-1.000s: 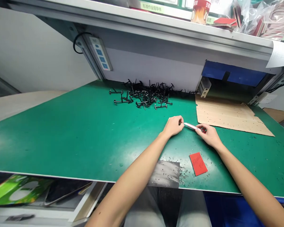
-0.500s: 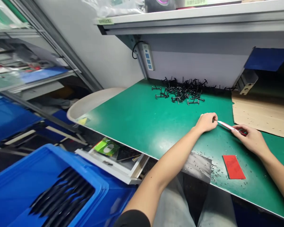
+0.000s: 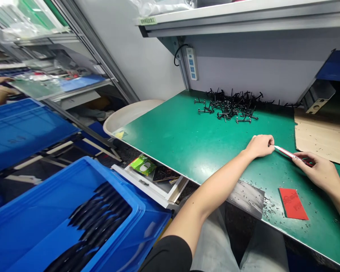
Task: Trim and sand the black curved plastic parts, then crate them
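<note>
My right hand [image 3: 319, 170] is closed around a red and white craft knife [image 3: 285, 152], its pale blade pointing left. The blade tip reaches the fingers of my left hand [image 3: 261, 146], which are curled together just above the green tabletop [image 3: 164, 139]. Whatever the left fingers pinch is hidden or too small to name. Closer to me lie a red rectangular piece [image 3: 293, 204] and a grey plate [image 3: 248, 198] at the table edge, with small dark scraps scattered around them. Behind my hands is a heap of black branched plastic parts [image 3: 232, 105].
A blue bin [image 3: 87, 166] with long black parts [image 3: 102, 211] stands at lower left, near an open drawer [image 3: 147, 185]. A shelf [image 3: 229, 22] overhangs the table; cardboard [image 3: 323, 136] lies at right. Another person's hands [image 3: 0, 88] show at far left.
The view has turned left, so the table and both hands appear further right. Another person's hands have come into sight. My hands keep the knife tip against the left fingers.
</note>
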Demonstrator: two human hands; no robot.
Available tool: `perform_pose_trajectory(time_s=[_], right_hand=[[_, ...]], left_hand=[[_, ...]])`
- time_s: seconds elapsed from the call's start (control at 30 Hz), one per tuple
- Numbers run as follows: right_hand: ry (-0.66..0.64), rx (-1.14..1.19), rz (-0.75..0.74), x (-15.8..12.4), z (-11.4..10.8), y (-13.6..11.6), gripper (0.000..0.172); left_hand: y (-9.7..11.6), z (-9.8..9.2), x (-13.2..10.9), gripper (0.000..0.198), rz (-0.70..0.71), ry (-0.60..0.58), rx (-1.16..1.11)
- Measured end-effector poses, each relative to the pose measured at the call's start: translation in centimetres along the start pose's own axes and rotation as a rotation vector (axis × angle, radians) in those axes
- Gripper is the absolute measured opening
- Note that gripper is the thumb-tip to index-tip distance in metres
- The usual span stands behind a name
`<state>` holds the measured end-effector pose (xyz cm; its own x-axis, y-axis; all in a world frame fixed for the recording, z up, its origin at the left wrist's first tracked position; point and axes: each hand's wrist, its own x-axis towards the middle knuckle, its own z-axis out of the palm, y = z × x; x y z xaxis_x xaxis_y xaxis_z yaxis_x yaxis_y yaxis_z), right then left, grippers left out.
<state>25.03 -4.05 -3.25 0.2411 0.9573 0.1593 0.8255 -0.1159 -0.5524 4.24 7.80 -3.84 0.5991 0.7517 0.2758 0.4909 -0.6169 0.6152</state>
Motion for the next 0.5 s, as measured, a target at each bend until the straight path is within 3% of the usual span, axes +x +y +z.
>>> perform_pose_trajectory(time_s=[0.5], right_hand=[[0.022, -0.006, 0.007, 0.11, -0.15, 0.15, 0.058]], left_hand=[[-0.78, -0.12, 0.17, 0.008, -0.053, 0.044, -0.023]])
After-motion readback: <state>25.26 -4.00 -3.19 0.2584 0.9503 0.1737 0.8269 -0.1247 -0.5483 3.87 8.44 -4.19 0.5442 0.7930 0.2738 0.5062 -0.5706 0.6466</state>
